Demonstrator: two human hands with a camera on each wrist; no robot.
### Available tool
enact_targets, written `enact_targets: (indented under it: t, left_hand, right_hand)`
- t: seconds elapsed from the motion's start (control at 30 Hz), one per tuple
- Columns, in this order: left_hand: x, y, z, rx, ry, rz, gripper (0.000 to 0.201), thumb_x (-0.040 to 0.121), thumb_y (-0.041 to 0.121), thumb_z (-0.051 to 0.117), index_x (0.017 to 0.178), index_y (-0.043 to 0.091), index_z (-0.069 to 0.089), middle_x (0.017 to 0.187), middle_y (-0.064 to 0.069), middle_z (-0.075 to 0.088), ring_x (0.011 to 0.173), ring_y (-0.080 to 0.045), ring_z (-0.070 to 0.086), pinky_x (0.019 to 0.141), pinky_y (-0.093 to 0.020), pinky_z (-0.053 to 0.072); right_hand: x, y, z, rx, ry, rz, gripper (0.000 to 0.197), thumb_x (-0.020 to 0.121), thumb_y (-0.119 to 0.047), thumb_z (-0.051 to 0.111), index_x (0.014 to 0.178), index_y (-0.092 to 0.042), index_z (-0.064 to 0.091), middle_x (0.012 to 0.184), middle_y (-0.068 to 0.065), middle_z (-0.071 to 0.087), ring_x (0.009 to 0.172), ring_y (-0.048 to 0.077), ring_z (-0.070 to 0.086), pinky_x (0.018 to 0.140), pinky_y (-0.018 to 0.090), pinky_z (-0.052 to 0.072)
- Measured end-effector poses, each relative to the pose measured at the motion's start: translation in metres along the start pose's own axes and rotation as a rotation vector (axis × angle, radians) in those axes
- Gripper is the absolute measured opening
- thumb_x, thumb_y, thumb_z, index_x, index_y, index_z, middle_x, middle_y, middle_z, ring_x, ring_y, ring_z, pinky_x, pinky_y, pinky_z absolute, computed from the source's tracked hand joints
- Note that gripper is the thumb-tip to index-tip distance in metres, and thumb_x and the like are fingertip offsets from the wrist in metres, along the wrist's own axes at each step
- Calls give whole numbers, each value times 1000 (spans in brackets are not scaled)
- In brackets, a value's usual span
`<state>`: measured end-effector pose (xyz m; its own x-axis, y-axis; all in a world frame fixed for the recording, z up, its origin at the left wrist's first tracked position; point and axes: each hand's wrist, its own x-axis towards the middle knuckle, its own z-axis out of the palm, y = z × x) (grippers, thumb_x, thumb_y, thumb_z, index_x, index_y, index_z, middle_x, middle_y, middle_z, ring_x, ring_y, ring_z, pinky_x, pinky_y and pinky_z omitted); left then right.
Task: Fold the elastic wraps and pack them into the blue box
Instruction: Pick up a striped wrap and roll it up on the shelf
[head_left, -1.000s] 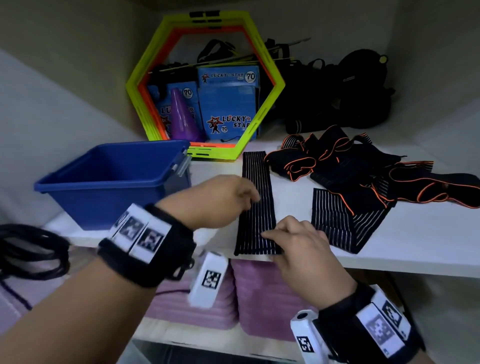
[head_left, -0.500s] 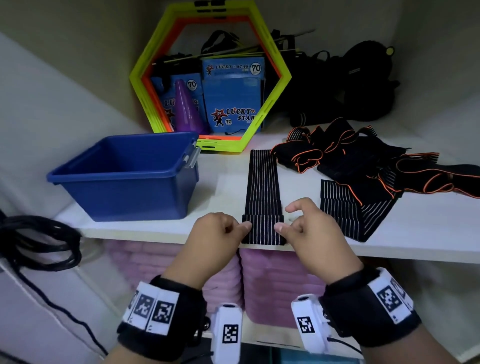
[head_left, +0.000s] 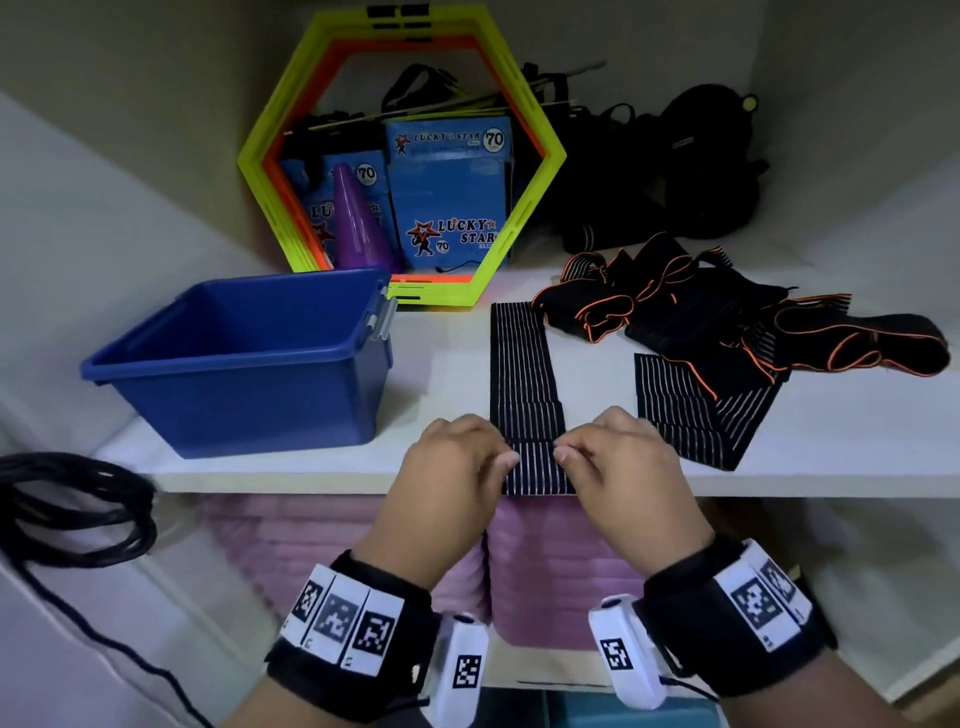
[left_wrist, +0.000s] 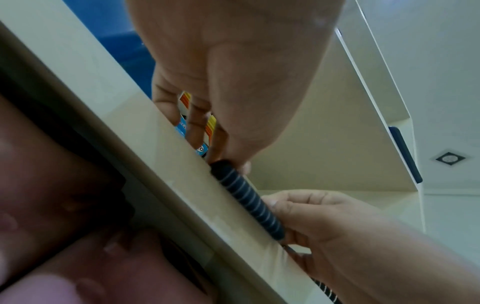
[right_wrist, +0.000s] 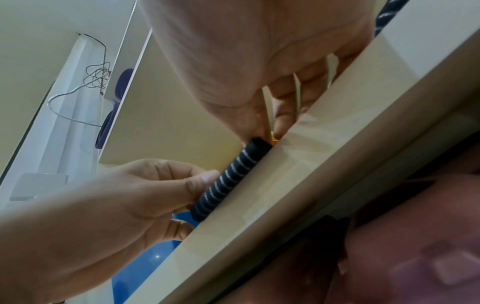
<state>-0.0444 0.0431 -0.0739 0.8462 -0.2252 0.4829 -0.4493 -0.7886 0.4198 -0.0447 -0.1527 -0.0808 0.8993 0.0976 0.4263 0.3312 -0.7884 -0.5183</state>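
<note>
A black elastic wrap with thin white stripes (head_left: 523, 374) lies lengthwise on the white shelf (head_left: 447, 374), its near end turned over into a fold (head_left: 535, 465) at the shelf's front edge. My left hand (head_left: 462, 457) pinches the fold's left side, my right hand (head_left: 613, 457) its right side. Both wrist views show the fold as a rounded striped roll (left_wrist: 246, 197) (right_wrist: 228, 181) against the shelf edge, held between thumbs and fingers. The blue box (head_left: 249, 358) stands open on the left of the shelf.
A pile of black wraps with orange trim (head_left: 727, 322) and another striped wrap (head_left: 696, 410) lie on the right. Behind stand a yellow-green hexagon frame (head_left: 400, 150), blue packets (head_left: 447, 192), a purple cone (head_left: 358, 223) and black gear (head_left: 675, 171). Black cable (head_left: 67, 514) hangs lower left.
Both hands came back to the wrap's near end and turned it over into a fold at the shelf edge. They now pinch that fold at either side.
</note>
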Motion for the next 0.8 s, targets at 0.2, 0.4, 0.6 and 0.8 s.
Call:
enact_targets:
  t: [0.2, 0.4, 0.6, 0.8]
  left_hand:
    - [-8, -15, -7, 6, -80, 15, 48, 70, 43, 85, 114, 30, 73, 113, 20, 67, 100, -6, 52, 91, -22, 46]
    - [-5, -11, -8, -204, 19, -147, 17, 87, 30, 75, 103, 34, 73, 79, 17, 67, 79, 0, 60, 72, -8, 42]
    - [3, -7, -6, -463, 60, -369, 18, 87, 25, 76, 100, 29, 63, 70, 2, 73, 59, 0, 59, 65, -17, 45]
    - [15, -4, -3, -370, 100, -407, 14, 85, 30, 76, 93, 31, 65, 62, -1, 69, 50, -1, 55, 58, -20, 41]
  right_hand:
    - [2, 10, -12, -64, -219, -116, 48, 76, -59, 69, 116, -33, 66, 118, -25, 57, 108, 10, 50, 95, 43, 43]
    - [4, 11, -7, 134, -34, -41, 19, 89, -31, 69, 107, -28, 70, 87, -23, 62, 95, 10, 56, 89, 38, 48]
    - [10, 8, -2, 274, 10, 125, 21, 89, -33, 69, 107, -25, 61, 76, -9, 70, 83, 6, 63, 84, 36, 50]
    - [16, 2, 4, 172, 31, 116, 22, 90, -35, 63, 109, -39, 52, 61, -10, 63, 74, 11, 63, 81, 45, 51]
